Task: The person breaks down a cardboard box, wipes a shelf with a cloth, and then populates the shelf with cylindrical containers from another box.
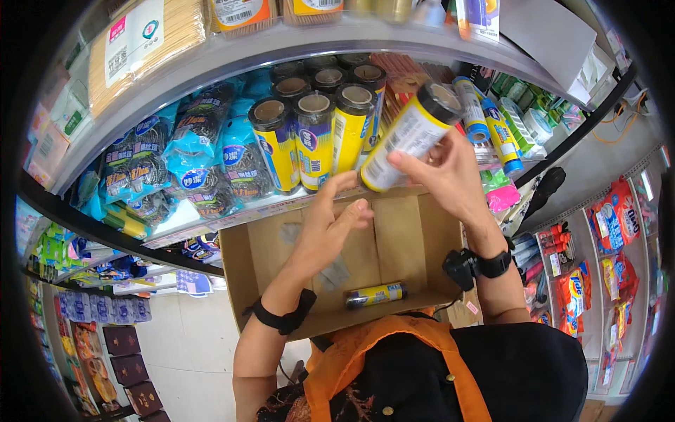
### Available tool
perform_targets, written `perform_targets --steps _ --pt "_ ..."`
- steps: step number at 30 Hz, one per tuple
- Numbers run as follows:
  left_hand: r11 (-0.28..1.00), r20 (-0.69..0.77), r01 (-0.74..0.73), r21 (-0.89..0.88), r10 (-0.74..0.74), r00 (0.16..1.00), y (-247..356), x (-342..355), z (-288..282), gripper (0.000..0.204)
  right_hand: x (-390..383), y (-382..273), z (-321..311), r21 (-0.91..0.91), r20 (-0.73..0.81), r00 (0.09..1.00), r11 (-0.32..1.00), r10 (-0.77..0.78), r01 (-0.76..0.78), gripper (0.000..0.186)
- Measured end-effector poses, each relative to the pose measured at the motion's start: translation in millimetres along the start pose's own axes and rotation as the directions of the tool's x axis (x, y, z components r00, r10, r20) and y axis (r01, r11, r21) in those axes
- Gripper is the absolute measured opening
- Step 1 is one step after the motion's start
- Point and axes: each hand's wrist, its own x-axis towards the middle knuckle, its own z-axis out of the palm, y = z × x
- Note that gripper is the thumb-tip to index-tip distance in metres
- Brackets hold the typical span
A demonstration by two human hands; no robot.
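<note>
My right hand (450, 174) grips a roll of black trash bags (411, 137) with a yellow and white wrapper, tilted at the shelf's front. Close to the roll's lower end, my left hand (329, 219) has its fingers apart and holds nothing; whether a fingertip touches the roll I cannot tell. Several similar rolls (314, 144) stand upright on the shelf, left of the held one. Below my hands is an open cardboard box (397, 235), where one more roll (376, 295) lies on its side near the wall closest to me.
Blue packs of steel wool scrubbers (193, 158) crowd the shelf's left part. Slim blue and yellow rolls (500, 133) stand at the right. An upper shelf edge (281, 42) curves over the goods. Bagged products (574, 295) fill the racks on the right.
</note>
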Motion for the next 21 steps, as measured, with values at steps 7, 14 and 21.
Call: perform_targets --steps 7,14,21 --pt "0.855 -0.125 -0.216 0.472 0.307 0.944 -3.6 9.0 -0.3 0.024 35.2 42.1 21.3 -0.389 -0.078 0.98 0.911 -0.182 0.138 0.051" --pt "0.819 -0.193 -0.156 0.552 0.308 0.932 -7.4 17.4 -12.0 0.023 37.8 46.8 27.8 -0.362 0.003 0.995 0.928 -0.098 0.092 0.047" --pt "0.796 -0.168 -0.172 0.58 0.323 0.931 -10.9 5.6 -12.9 0.016 17.6 56.9 16.7 -0.464 0.049 0.981 0.866 -0.187 0.188 0.063"
